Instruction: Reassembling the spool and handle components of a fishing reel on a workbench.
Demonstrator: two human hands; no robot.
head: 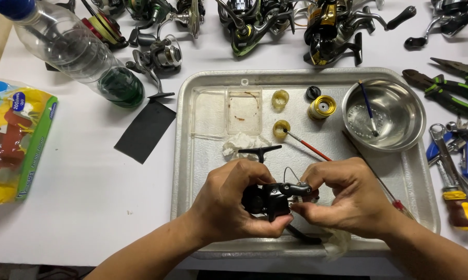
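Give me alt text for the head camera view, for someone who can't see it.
Two hands, left hand and right hand, hold a black fishing reel body over a metal tray with a steel bowl, a gold spool and a red-handled brush.

Reel body (pixel 273 199) half hidden behind hands

Black fishing reel (pixel 273 198) above metal tray (pixel 192 155)

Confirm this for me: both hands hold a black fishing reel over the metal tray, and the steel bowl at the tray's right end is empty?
Not quite. In the head view the steel bowl is not empty: a blue-handled brush rests in it. The rest stands: left hand and right hand hold the black fishing reel over the metal tray.
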